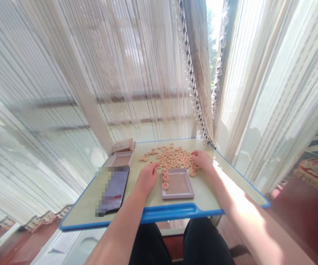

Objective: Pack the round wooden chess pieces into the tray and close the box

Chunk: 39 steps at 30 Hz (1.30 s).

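Observation:
Several round wooden game pieces (172,158) with red marks lie scattered across the far half of a small blue-rimmed table (172,212). A shallow grey box tray (178,184) sits near me, with three pieces (165,179) lined along its left inner wall. My left hand (147,177) rests just left of the tray, fingers curled at the near edge of the pile. My right hand (201,160) lies on the right side of the pile, fingers bent over the pieces. What either hand holds, if anything, is hidden.
A dark phone (114,191) lies at the table's left. Behind it sit a second grey tray (121,159) and a patterned box (123,145). Sheer curtains (136,73) hang close behind the table. My legs (181,243) are under the front edge.

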{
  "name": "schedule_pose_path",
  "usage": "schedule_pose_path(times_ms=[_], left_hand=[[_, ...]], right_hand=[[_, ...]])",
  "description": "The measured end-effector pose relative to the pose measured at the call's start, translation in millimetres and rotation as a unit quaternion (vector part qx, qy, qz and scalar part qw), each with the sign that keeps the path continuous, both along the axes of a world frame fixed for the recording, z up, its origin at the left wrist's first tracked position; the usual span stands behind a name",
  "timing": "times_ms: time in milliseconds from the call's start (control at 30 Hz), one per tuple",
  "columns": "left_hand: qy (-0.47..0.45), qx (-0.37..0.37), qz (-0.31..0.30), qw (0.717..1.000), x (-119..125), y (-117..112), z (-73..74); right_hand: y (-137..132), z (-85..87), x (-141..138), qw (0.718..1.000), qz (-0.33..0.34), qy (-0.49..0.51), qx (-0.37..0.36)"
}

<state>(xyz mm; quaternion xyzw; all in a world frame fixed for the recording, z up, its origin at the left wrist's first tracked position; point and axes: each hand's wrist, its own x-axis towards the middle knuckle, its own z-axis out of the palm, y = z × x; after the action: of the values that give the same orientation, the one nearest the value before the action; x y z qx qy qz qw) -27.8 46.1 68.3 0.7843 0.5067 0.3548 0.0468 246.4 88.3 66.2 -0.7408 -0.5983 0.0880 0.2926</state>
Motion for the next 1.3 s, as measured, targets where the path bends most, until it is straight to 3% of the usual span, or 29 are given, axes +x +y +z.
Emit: schedule_pose_path(times_ms=[133,333,467,600,733,900,1000,1133,1300], left_hand=[[-0.017,-0.003,0.032,0.999,0.4,-1.1,3.4],[-0.062,-0.032,0.033,0.997,7.4,3.9,11.1],[-0.085,-0.073,0.03,0.993,15.1,24.9,30.0],[-0.16,-0.088,0.004,0.983,26.3,57.5,45.4],[-0.24,-0.108,-0.028,0.964,28.2,78.4,45.2],[-0.24,-0.12,-0.006,0.963,14.0,80.3,40.0],[-0.199,-0.1,0.018,0.975,8.6,76.8,37.9],[-0.038,-0.056,0.035,0.997,11.2,71.4,30.1],[0.132,-0.028,-0.019,0.991,22.2,66.0,18.4]], right_hand=[[-5.4,-0.2,-6.7,0.999,0.03,-0.01,-0.009],[-9.9,1.1,-12.8,0.999,0.049,-0.01,-0.002],[-9.0,2.1,-15.9,0.999,0.033,-0.002,0.011],[-5.2,4.0,-21.2,0.995,0.059,-0.024,0.08],[0.2,4.2,-23.1,0.988,0.09,-0.052,0.116],[7.5,-4.4,-19.6,0.989,0.084,-0.033,0.116],[9.0,-9.7,-20.2,0.988,0.085,-0.028,0.123],[6.9,-11.0,-19.9,0.994,0.052,-0.015,0.094],[2.1,-3.7,-11.4,0.999,-0.019,-0.002,0.046]])
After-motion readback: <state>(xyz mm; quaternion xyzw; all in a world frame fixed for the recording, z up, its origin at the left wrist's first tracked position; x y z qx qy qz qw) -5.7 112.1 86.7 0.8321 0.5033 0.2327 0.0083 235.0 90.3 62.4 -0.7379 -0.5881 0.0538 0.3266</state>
